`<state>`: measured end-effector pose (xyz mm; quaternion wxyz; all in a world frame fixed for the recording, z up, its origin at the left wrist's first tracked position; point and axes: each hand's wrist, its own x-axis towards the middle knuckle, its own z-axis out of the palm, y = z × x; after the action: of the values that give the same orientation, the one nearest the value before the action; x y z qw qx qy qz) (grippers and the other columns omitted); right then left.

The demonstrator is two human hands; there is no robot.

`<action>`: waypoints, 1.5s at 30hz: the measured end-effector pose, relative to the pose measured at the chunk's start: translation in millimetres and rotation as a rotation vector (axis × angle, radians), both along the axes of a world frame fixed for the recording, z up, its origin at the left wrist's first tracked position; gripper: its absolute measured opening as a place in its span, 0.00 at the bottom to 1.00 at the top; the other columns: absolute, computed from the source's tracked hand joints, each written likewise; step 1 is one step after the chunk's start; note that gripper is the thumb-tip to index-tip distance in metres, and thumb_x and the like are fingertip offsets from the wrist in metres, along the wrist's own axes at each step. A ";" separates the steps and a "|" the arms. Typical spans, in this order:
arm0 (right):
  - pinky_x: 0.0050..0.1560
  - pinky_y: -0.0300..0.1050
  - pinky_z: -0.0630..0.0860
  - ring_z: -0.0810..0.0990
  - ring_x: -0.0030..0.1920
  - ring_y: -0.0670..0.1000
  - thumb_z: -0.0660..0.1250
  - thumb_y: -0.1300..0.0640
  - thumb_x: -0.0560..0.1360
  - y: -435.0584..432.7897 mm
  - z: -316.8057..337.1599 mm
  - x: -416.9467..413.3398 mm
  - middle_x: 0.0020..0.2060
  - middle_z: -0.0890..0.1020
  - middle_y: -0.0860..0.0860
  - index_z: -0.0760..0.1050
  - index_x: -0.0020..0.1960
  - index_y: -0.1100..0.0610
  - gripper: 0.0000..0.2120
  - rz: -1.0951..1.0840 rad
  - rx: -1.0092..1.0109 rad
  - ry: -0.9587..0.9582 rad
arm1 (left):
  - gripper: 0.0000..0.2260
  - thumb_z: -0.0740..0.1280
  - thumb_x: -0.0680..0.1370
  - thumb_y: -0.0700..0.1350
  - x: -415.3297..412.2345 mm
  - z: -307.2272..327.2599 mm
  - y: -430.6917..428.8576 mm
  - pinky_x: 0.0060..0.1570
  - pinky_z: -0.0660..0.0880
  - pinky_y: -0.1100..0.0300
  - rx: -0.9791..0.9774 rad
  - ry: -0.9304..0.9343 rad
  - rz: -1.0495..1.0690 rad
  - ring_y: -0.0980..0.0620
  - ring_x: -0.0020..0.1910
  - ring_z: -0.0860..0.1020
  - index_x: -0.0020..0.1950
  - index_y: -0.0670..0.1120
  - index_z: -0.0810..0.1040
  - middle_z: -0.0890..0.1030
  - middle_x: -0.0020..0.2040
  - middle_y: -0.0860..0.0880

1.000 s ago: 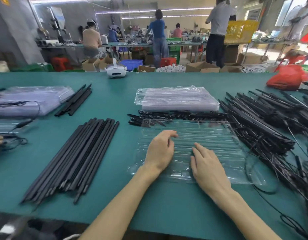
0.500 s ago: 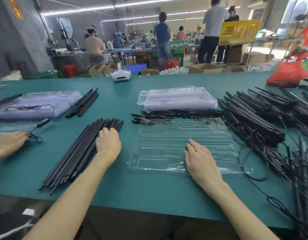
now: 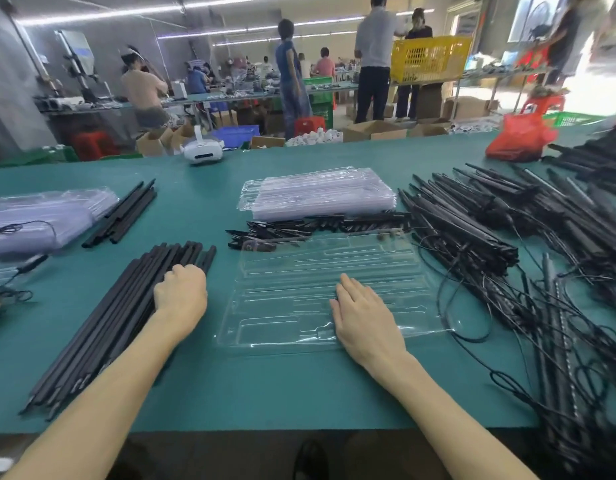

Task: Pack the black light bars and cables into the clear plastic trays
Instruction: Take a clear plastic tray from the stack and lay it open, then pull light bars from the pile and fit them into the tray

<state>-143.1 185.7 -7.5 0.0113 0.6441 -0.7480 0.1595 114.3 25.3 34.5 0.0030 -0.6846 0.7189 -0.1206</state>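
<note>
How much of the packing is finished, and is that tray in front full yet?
Done: nothing yet; the clear tray in front lies empty. In hand: the left hand curls onto the black bars beside it, while the right hand lies flat on the tray. Left: nearly everything, the tangled bars with cables on the right and the stack of empty trays behind.
</note>
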 end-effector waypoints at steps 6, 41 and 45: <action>0.81 0.51 0.45 0.50 0.81 0.54 0.43 0.48 0.86 -5.7 -5.7 46.8 0.81 0.51 0.56 0.52 0.81 0.61 0.27 0.012 0.018 -0.015 | 0.14 0.63 0.79 0.35 -6.0 5.3 -6.1 0.54 0.76 0.49 0.060 -0.043 -0.018 0.40 0.60 0.77 0.65 0.37 0.72 0.75 0.62 0.39; 0.80 0.52 0.49 0.55 0.80 0.55 0.46 0.52 0.86 -3.8 -9.0 49.8 0.81 0.56 0.57 0.57 0.79 0.62 0.25 -0.014 -0.025 -0.011 | 0.15 0.66 0.76 0.42 -34.1 83.4 17.8 0.30 0.77 0.62 -0.176 1.056 -0.349 0.53 0.24 0.78 0.61 0.57 0.78 0.78 0.31 0.48; 0.80 0.52 0.48 0.53 0.80 0.55 0.53 0.49 0.84 -3.2 -6.0 47.5 0.81 0.53 0.56 0.56 0.79 0.61 0.27 0.017 0.004 -0.018 | 0.05 0.66 0.76 0.39 -59.3 52.2 13.2 0.26 0.81 0.57 0.078 1.120 -0.237 0.51 0.26 0.82 0.47 0.47 0.81 0.82 0.35 0.46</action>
<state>-95.6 182.5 -13.5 0.0021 0.6491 -0.7428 0.1639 54.9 38.5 86.7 -0.3666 -0.5580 0.6867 0.2873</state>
